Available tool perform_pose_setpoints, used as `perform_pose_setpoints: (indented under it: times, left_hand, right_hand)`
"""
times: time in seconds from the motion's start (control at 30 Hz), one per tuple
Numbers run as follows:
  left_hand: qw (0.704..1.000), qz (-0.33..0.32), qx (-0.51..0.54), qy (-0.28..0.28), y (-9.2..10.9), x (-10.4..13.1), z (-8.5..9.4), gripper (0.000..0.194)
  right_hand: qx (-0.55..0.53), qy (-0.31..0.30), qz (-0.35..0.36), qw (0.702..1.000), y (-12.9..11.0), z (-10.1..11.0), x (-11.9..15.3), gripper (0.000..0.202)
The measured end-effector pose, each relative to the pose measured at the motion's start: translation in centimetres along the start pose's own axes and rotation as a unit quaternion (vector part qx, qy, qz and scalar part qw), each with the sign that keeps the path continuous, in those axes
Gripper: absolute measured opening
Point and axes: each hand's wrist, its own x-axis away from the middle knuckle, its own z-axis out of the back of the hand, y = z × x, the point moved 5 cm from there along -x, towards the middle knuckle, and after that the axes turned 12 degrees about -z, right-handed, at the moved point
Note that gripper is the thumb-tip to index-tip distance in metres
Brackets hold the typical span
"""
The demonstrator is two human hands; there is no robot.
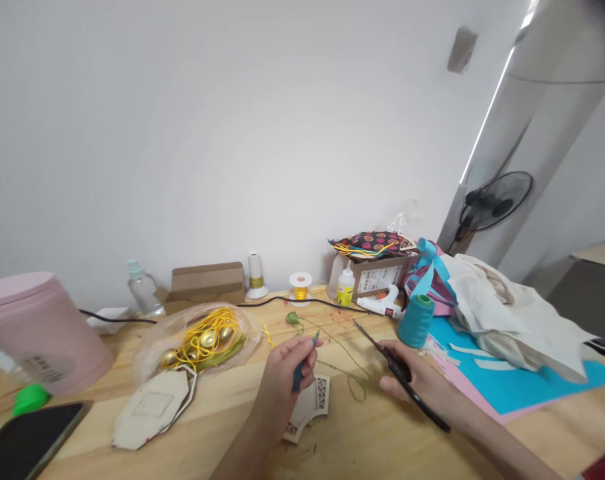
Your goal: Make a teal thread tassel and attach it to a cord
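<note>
My left hand [291,365] is closed on a small dark teal piece [297,375], with a bit of green at the fingertips. Just below that hand lies a wooden cut-out piece [322,395] with lattice ends, partly hidden by the hand. Black scissors [401,375] are held in my right hand [417,375], their blades pointing up and left. Between the hands, thin green cord [357,380] loops over the table, running from a small green bundle [293,318].
Left: a plastic bag with yellow cords [207,340], octagonal boards [149,408], phone [35,440] and pink container [47,333]. Behind: yellow spool [301,292], glue bottle [345,287], glue gun [385,303]. Right: teal thread cone [416,322], blue sheet [522,387], white fabric [512,313].
</note>
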Motion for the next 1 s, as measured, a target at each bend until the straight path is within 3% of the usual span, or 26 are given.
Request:
perform_pose_setpoints:
  times: [0.07,0.13,0.27,0.33,0.4,0.5,0.63,0.77,0.93,1.0]
  left_hand:
    - [0.999,0.022,0.049,0.005,0.1,0.1,-0.1,0.016]
    - [0.995,0.044,0.085,0.007,0.1,0.2,-0.1,0.015]
    - [0.99,0.072,0.117,0.003,-0.2,0.3,-0.2,0.014]
    - [0.99,0.082,0.114,-0.004,-0.4,0.4,-0.3,0.016]
    - [0.991,0.087,0.102,-0.017,-0.6,0.5,-0.5,0.019]
    - [0.991,0.086,0.091,-0.046,-0.6,0.6,-0.9,0.02]
    - [0.991,0.072,0.105,-0.033,-0.3,0.5,-0.7,0.023]
    - [0.993,0.064,0.101,-0.003,-0.2,0.4,-0.2,0.025]
    - [0.991,0.054,0.12,-0.001,-0.5,0.5,-0.1,0.031]
    - [0.99,0.052,0.134,-0.007,-0.5,0.5,-0.1,0.033]
  right_hand:
    - [0.116,0.062,-0.029,0.991,1.4,0.6,-0.8,0.049]
    - [0.204,0.085,-0.034,0.975,2.1,1.1,-1.2,0.048]
    - [0.272,0.101,0.017,0.957,-0.1,1.8,-0.8,0.035]
    - [0.194,0.1,0.063,0.974,-2.7,1.6,-0.4,0.031]
    - [0.061,0.036,0.083,0.994,-5.3,0.3,-0.7,0.034]
    - [-0.109,-0.048,0.061,0.991,-7.8,-2.6,-2.1,0.039]
    - [-0.331,-0.135,0.074,0.931,-9.3,-5.6,-3.7,0.023]
    - [-0.465,-0.159,-0.013,0.871,-8.2,-7.3,-4.1,0.024]
    - [-0.62,-0.263,-0.048,0.738,-7.9,-9.1,-3.3,0.021]
    - [-0.624,-0.264,-0.049,0.734,-7.7,-9.2,-3.3,0.026]
